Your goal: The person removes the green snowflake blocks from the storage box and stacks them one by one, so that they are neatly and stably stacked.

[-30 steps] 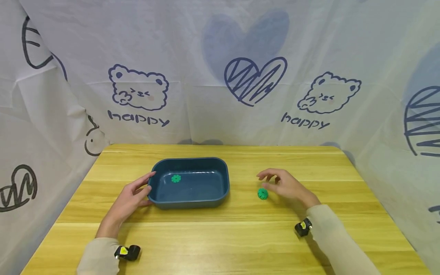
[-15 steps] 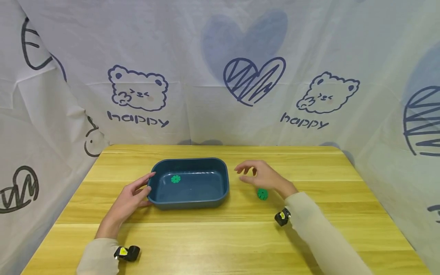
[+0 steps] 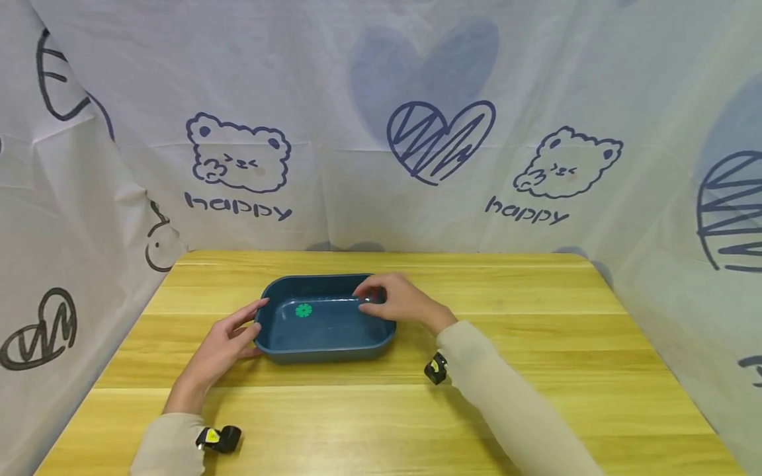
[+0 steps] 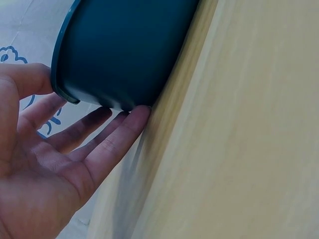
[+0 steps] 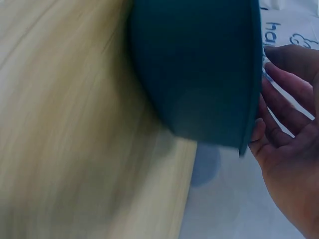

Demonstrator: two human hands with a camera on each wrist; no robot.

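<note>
A dark blue rectangular bin (image 3: 324, 354) stands on the wooden table, with a green notched disc (image 3: 303, 311) lying on its floor toward the left. My left hand (image 3: 223, 340) touches the bin's left end with fairly straight fingers; in the left wrist view, the fingertips (image 4: 142, 113) meet its outer wall. Over the bin's right end is my right hand (image 3: 395, 301), its thumb and index finger apart and no object visible between them. In the right wrist view that hand (image 5: 294, 119) appears just beyond the bin's rim (image 5: 249, 99).
A wood-grain table (image 3: 357, 416) spreads around the bin. White cloth (image 3: 357, 218) with bear and heart drawings hangs behind and at both sides. Small black cameras sit on the left wrist (image 3: 220, 438) and right wrist (image 3: 436, 368).
My right hand has moved left from beside a second green disc to above the bin. The sleeve now covers where that disc lay. My left hand and the bin have stayed put.
</note>
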